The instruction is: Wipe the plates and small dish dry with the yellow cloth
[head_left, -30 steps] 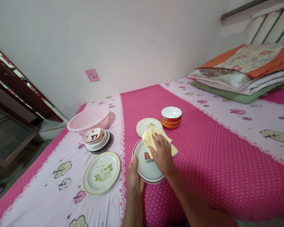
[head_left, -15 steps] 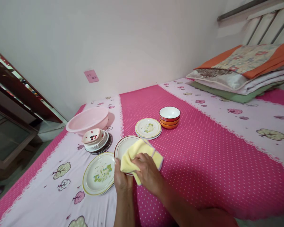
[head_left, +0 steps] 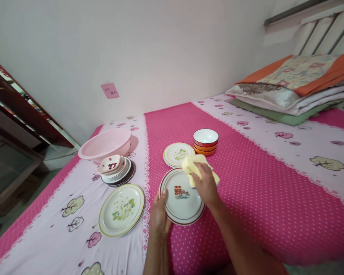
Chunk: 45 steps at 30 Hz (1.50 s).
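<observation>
My left hand (head_left: 159,214) grips the left edge of a white plate (head_left: 180,208) with a dark red rim and a red character printed on it, thumb on top. Bunched in my right hand (head_left: 205,183) is a yellow cloth (head_left: 193,165), held at the plate's upper right edge. Just behind that plate lie smaller yellow-rimmed plates (head_left: 174,152) with a green leaf pattern, partly hidden by the cloth. To the left of my left hand rests a stack of larger yellow-rimmed plates (head_left: 122,210).
A pink basin (head_left: 103,143) stands at the back left, with a stack of small dishes (head_left: 116,173) in front. Stacked red and orange bowls (head_left: 205,143) sit behind the plates. Folded bedding (head_left: 292,88) is piled far right on the pink bedspread (head_left: 260,187).
The red-rimmed plate has moved right and toward me, its printed face now uncovered. My right hand and the cloth have shifted up and right to its edge.
</observation>
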Each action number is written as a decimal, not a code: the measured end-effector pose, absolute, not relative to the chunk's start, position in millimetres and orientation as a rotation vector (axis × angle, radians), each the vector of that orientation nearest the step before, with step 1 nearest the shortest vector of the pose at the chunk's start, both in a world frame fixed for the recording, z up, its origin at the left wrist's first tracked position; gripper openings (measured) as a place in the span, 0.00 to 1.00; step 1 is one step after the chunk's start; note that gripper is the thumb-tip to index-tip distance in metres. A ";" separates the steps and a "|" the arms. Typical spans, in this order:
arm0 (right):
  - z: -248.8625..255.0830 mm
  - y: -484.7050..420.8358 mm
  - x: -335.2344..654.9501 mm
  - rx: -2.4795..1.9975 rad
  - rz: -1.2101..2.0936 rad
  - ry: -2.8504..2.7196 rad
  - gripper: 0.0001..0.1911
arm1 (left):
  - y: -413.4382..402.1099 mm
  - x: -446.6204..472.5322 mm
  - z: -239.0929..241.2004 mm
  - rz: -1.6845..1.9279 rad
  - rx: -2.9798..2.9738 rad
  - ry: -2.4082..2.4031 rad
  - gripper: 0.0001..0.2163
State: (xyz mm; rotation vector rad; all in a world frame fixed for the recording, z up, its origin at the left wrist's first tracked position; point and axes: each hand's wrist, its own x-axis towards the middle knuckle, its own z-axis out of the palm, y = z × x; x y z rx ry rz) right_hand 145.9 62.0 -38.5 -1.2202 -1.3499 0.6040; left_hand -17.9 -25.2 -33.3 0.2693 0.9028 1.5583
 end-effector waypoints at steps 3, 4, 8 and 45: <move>-35.5 75.5 177.1 -1.281 0.716 -1.179 0.20 | -26.5 -26.2 -29.4 1.548 0.291 0.944 0.16; -32.1 76.0 184.5 -1.281 0.729 -1.155 0.21 | -26.9 -28.0 -27.9 1.526 0.319 0.942 0.17; -4.2 60.2 195.1 -1.104 0.934 -1.189 0.26 | -29.8 -28.2 -22.6 1.392 0.462 0.954 0.21; -58.7 8.1 59.6 -0.943 1.756 -0.802 0.31 | -15.0 -58.5 -27.5 2.031 0.139 1.048 0.17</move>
